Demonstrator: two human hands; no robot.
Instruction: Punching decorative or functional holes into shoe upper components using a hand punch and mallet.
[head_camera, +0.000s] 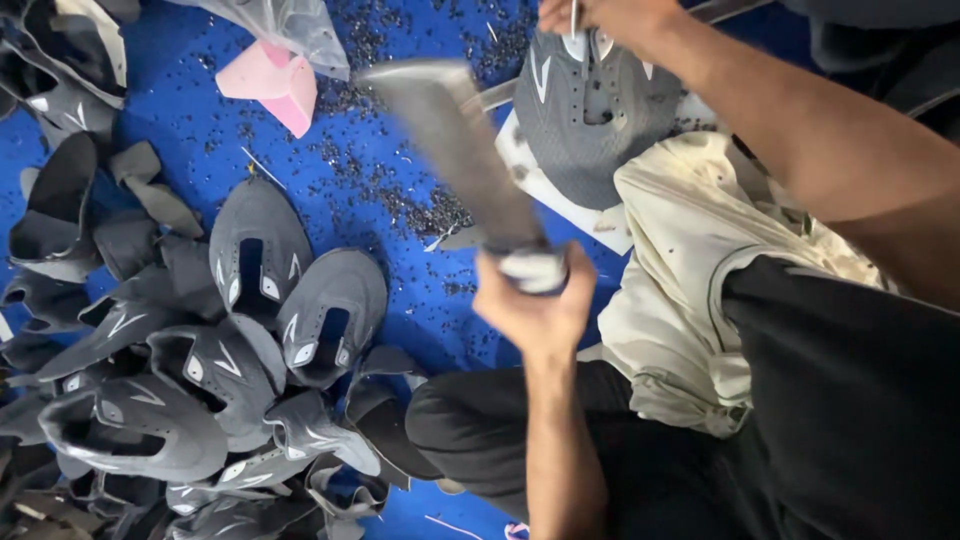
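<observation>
Close to my lap, my left hand (533, 305) is clenched around the pale handle of a long flat tool (455, 150), blurred in the frame and raised at a slant over the blue floor (180, 130). A cream cloth (690, 260) lies over my dark trousers, probably to keep my legs clean. Beside my left knee sits a heap of grey shoe uppers (220, 350), piled within easy reach. Farther out, black crumbs (400, 190) scatter across the floor, with a pink block (275, 85) and a clear plastic bag (290, 25) beyond. At the far edge my right hand (600, 15) pinches the top of one grey upper (595, 110), pinning it flat on a white board (560, 195), likely so it stays steady.
</observation>
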